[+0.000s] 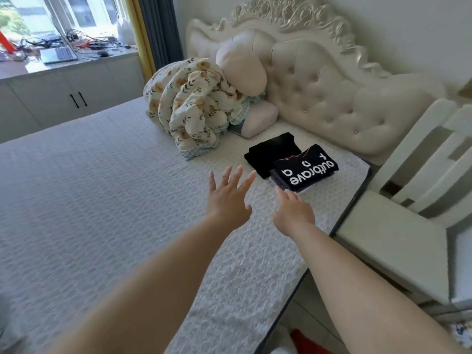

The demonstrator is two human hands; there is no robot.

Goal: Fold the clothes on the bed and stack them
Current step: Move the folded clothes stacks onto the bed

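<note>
Two folded stacks lie near the head of the bed [102, 200]. A plain black folded garment [268, 153] sits beside a black shirt with white lettering [306, 168], which tops a small pile of folded clothes. My left hand [227, 200] hovers with its fingers spread, just short of the black garment and holding nothing. My right hand [293, 210] reaches toward the near corner of the lettered pile, fingers extended, fingertips right at its edge.
A bunched floral quilt [189, 108] and beige pillows [242, 70] lie against the tufted headboard [332, 93]. A white nightstand [396, 241] stands to the right of the bed. A cabinet under the window [63, 95] holds a laptop and cables.
</note>
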